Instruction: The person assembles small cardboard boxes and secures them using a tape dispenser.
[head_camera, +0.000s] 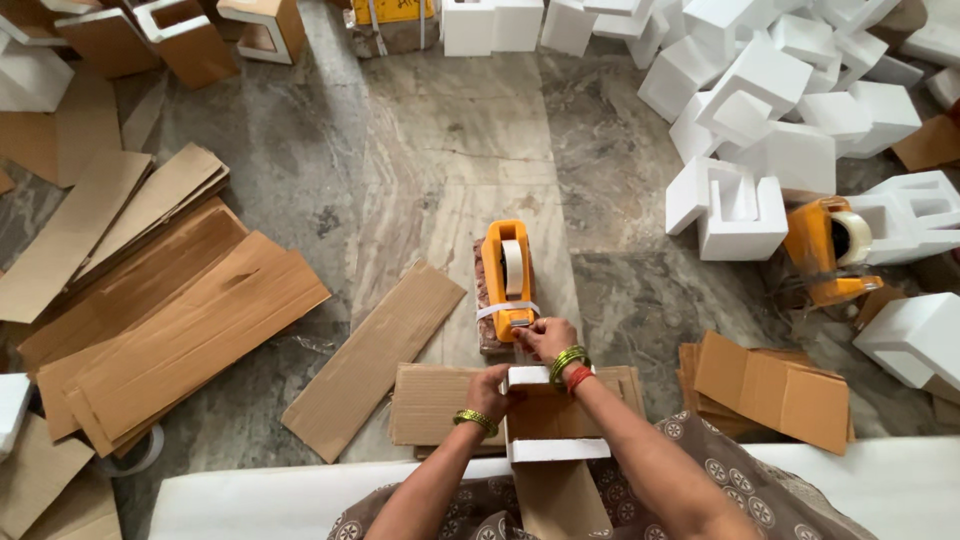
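An orange tape dispenser (507, 275) with a white tape roll stands on a brick-like block on the floor. My right hand (545, 337) pinches the tape end at the dispenser's near end. My left hand (488, 392) presses on a white foam piece wrapped in brown cardboard (548, 420), which lies on flat cardboard sheets (440, 402) in front of me. Both wrists wear bangles.
Cardboard strips (160, 320) lie piled at the left, and one strip (375, 355) lies near the middle. White foam blocks (760, 110) are heaped at the back right beside a second orange dispenser (828, 250). Folded cardboard pieces (770, 385) lie at the right.
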